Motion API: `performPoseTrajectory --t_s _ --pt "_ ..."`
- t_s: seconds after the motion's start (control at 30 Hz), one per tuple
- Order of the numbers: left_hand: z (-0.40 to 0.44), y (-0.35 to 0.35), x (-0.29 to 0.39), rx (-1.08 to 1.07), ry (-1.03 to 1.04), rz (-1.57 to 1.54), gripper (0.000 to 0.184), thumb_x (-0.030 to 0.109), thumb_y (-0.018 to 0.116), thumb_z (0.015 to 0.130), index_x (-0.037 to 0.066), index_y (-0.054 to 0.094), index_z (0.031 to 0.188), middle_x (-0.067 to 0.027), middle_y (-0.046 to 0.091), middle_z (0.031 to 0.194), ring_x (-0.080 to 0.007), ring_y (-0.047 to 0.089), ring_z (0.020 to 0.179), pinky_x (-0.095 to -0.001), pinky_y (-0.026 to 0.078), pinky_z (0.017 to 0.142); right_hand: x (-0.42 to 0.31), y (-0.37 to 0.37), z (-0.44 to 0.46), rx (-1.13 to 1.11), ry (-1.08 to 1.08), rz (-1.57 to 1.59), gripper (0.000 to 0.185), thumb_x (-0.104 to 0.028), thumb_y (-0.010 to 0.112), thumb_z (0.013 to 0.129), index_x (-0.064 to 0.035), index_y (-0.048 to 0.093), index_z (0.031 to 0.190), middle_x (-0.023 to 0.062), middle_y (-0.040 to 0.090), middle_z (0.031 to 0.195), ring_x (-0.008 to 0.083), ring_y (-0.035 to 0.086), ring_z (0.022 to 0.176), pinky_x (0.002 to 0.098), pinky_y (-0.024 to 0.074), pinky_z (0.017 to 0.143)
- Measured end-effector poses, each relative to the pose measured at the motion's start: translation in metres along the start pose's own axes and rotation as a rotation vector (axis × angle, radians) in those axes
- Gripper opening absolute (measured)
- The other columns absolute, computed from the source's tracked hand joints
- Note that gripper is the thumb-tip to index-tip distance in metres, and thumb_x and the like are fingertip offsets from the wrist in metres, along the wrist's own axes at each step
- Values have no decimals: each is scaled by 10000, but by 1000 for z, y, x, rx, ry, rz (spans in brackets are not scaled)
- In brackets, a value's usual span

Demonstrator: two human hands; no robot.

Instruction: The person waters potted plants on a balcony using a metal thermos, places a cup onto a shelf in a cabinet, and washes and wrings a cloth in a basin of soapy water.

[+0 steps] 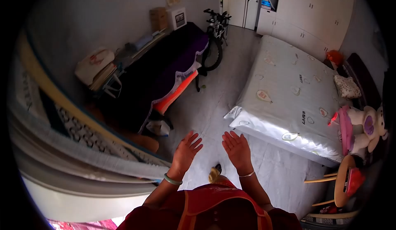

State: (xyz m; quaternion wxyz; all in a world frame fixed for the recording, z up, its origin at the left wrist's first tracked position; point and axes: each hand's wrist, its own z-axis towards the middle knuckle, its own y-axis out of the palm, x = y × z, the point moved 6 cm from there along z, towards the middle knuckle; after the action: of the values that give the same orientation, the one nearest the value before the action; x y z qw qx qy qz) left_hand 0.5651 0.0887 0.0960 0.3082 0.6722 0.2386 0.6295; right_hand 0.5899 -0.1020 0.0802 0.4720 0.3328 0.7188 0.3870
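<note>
So, starting at our left hand (188, 149): it's open, fingers loosely spread, nothing in it, with a pale green, smooth ring-shaped bangle (173, 179) at the wrist. Our right hand (237, 147) is much the same, opened out and holding nothing, with a thin, silvery metal bracelet (246, 174) below it. The two are raised side by side and apart, palms seemingly turned up and a bit inward.

To hold this pose well, we'd want relaxed elbows, an even height and a gap between the two, so neither blocks the other from the head view (stiff fingers only tire us out, in our opinion).

Further out, the nearest big thing to the right hand is the wide bed with a white, pear-printed cover (272, 85), its near corner just beyond the fingertips in view; we can't judge the true gap, but no contact shows. On the left side, past the left hand, there's a small whitish boxy thing (159, 128) low down, below a long tabletop draped in dark purple cloth (165, 69). Pale, curved, layered panels (99, 164) fill our near left (can't tell what they are).

Farther off, a black two-wheeled bicycle (214, 50) stands by the far end of that tabletop, on the grey, glossy floor (235, 60).
</note>
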Motion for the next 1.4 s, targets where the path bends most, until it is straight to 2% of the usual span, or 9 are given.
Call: performPoseTrajectory --t_s 0.17,0.3,0.5,0.67,0.9,1.0,1.17,1.27,1.4 --pt "130 28 38 15 80 102 639 415 409 903 10 236 1366 -176 275 1384 -334 325 1253 -429 290 1035 -59 47 120 -104 16 -18 408 -322 372 948 -3 453 1189 162 462 1267 288 439 1183 389 351 1002" --pt "211 28 55 108 70 124 558 361 363 929 21 259 1359 -167 280 1377 -317 332 1249 -421 297 1030 -80 62 207 -136 63 1 415 -318 384 944 5 443 1197 168 459 1268 286 438 1185 387 348 1006" --pt "366 -31 50 228 -22 -14 389 259 401 921 72 416 1261 -82 468 1234 -271 460 1133 -391 394 952 -123 63 344 -116 -35 42 456 -326 412 934 20 406 1231 175 445 1274 278 427 1194 380 352 1003" --pt "536 -13 72 31 -127 -146 394 263 360 937 62 412 1271 -84 446 1257 -247 453 1144 -364 390 961 -190 73 455 -39 -209 28 471 -338 413 933 29 401 1229 170 441 1269 265 439 1176 368 358 998" --pt "715 39 66 -238 -215 63 451 294 323 952 47 342 1329 -111 418 1297 -252 409 1195 -370 357 991 -276 73 553 83 -401 100 463 -340 414 932 23 410 1220 161 438 1272 259 443 1171 361 357 996" --pt "780 42 38 -265 -305 20 455 291 319 956 45 327 1338 -113 414 1302 -260 410 1195 -377 350 997 -314 51 603 89 -456 80 458 -347 410 934 12 416 1218 152 452 1258 255 449 1163 360 358 993" --pt "905 57 20 -206 -270 69 454 282 313 958 47 316 1346 -115 411 1305 -273 415 1189 -389 356 994 -402 32 701 186 -476 133 388 -302 371 948 -7 463 1183 166 483 1240 275 459 1163 375 370 989" --pt "988 80 22 -179 -253 126 430 292 347 942 59 389 1300 -92 443 1272 -256 446 1154 -371 370 976 -458 38 777 72 -475 150 368 -337 416 935 -29 516 1109 130 545 1150 255 510 1094 368 391 953" --pt "1090 116 26 -197 -143 152 450 300 334 952 58 343 1332 -104 411 1294 -259 426 1168 -375 367 978 -524 57 870 4 -472 88 342 -328 422 933 -36 543 1064 120 574 1110 257 529 1074 364 405 939"
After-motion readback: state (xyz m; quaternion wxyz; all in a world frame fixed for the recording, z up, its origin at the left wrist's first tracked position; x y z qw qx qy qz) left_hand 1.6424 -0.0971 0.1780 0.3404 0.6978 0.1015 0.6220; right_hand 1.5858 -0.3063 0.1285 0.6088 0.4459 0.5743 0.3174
